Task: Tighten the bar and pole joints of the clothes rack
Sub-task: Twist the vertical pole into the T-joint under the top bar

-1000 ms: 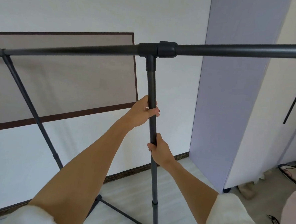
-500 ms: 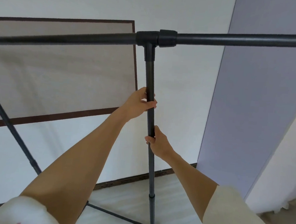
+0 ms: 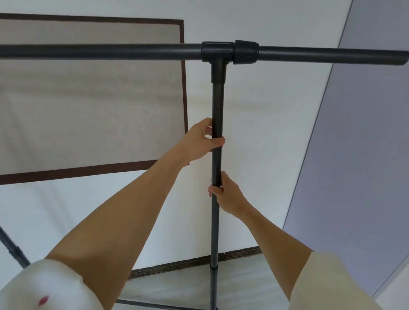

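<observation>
Both hands grip the upright pole (image 3: 218, 107) of the clothes rack: the left hand (image 3: 200, 140) wraps it higher up, fingers curled round the front, and the right hand (image 3: 227, 192) closes on it just below. This dark grey, matte pole rises to a T-joint (image 3: 217, 52) under the horizontal bar (image 3: 109, 50), with a thicker collar (image 3: 245, 52) beside the joint. Lower down, a small collar (image 3: 214, 267) marks a telescoping section. Behind hangs a brown-framed panel (image 3: 82, 94) on the white wall (image 3: 255, 19).
</observation>
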### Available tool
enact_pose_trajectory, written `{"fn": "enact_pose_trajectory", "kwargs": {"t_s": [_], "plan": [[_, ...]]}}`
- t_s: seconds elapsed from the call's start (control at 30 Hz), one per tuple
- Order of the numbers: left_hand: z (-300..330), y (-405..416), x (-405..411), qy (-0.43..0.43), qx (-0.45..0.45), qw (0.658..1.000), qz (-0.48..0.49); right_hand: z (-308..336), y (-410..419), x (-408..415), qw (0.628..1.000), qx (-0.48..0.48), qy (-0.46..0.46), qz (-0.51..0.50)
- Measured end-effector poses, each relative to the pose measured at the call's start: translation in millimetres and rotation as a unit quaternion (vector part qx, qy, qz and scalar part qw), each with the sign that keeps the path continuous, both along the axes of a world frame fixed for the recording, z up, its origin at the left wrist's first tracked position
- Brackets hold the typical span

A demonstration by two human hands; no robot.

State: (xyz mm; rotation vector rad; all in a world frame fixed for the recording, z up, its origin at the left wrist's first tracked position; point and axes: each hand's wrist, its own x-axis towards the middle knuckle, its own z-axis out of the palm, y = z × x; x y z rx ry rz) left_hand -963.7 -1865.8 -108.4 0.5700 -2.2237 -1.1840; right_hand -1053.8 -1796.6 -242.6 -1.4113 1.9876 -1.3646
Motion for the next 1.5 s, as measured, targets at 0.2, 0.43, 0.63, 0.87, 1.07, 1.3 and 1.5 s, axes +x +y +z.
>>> {"fn": "enact_pose_trajectory", "kwargs": {"t_s": [0.2,0.43,0.63,0.87,1.07,1.3,1.5], "plan": [[-4.3,-50.9,-54.9,-0.011,-0.047,0.999,-0.01,-0.1,-44.4,-50.5,1.0,0.006,-0.008,-0.02],[-3.2,-91.1,-120.0,-0.008,-0.057,0.998,-0.019,-0.7,-82.9,-112.4,0.999,0.016,-0.003,-0.038],[-4.5,-107.2,-179.5,0.004,-0.045,0.999,-0.02,-3.2,-99.6,-174.6,0.999,0.014,0.006,-0.043],[-7.4,-108.7,-267.5,0.006,-0.063,0.998,0.003,-1.4,-102.7,-258.4,0.999,0.028,0.008,-0.033],[-10.9,-104.7,-332.4,-0.001,-0.066,0.998,0.011,-3.2,-96.5,-320.6,0.999,0.026,-0.002,-0.033],[-11.5,-95.5,-389.4,-0.008,-0.081,0.997,-0.011,-9.6,-86.7,-375.0,0.998,0.018,0.004,-0.064],[-10.9,-88.5,-433.8,-0.008,-0.093,0.995,-0.032,-10.4,-75.5,-413.4,0.994,0.024,0.015,-0.106]]}}
